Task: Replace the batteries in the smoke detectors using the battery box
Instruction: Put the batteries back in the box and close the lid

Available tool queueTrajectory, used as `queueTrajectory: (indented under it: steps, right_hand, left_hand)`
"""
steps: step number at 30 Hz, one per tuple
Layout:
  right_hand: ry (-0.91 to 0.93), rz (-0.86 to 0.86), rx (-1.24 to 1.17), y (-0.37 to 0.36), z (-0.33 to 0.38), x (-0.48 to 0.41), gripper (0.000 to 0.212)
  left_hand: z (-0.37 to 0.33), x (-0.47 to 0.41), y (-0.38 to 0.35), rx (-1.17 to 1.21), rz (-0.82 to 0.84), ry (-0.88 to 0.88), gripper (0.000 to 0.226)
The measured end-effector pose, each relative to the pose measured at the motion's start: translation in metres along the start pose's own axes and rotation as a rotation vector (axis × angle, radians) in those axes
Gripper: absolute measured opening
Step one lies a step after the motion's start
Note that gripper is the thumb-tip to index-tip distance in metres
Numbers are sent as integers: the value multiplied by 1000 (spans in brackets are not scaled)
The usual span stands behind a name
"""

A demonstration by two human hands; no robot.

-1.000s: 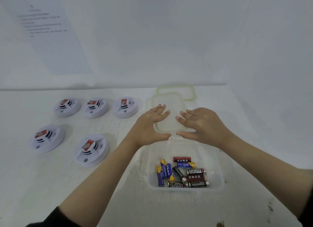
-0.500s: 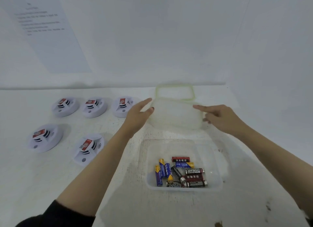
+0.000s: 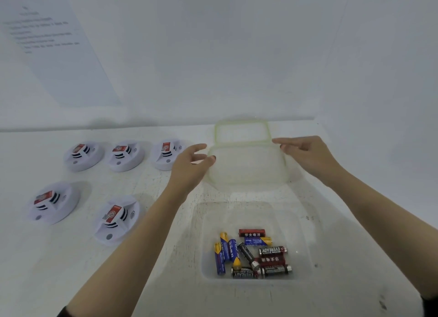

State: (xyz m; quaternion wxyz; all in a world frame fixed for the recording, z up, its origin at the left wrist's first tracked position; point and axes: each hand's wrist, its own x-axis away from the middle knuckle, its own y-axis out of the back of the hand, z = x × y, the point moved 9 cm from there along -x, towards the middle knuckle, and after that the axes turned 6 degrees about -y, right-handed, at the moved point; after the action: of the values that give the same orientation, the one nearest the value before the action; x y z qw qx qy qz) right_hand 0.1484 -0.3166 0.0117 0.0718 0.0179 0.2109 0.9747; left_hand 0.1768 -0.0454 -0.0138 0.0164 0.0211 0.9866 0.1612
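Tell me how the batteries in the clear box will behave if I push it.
The batteries are cylinders lying loose on their sides, so they will probably roll or slide. They are piled crosswise, so some may block each other. The clear box has walls that should keep them in.

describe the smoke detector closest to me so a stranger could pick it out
On the white table, left of the clear battery box, lie five round white smoke detectors: a far row of three and a near pair. Yours is the right one of the near pair. It alone lies nearest the viewer, lower in view than its left neighbour.
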Motion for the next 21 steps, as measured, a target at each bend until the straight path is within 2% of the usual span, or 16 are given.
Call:
queueTrajectory:
  steps: [2, 5, 8, 13, 17, 21]
  right_hand:
    - [-30, -99, -21, 14, -2, -15, 23]
    - [-49, -126, 153, 19, -3, -41, 22]
    - [28, -16, 392, 9, -6, -65, 22]
    - [85, 167, 662, -11, -22, -91, 47]
    - [69, 146, 634, -17, -26, -105, 33]
    - [129, 139, 568, -23, -23, -106, 17]
  left_hand:
    - [-2, -13, 1, -35, -2, -19, 35]
    - [-11, -40, -2, -107, 26, -99, 25]
    - [-23, -66, -10, -232, 98, -198, 29]
    - [-20, -100, -26, -443, 297, -254, 42]
    - [-11, -111, -42, -647, 423, -248, 25]
    - [-10, -117, -40, -627, 359, -298, 16]
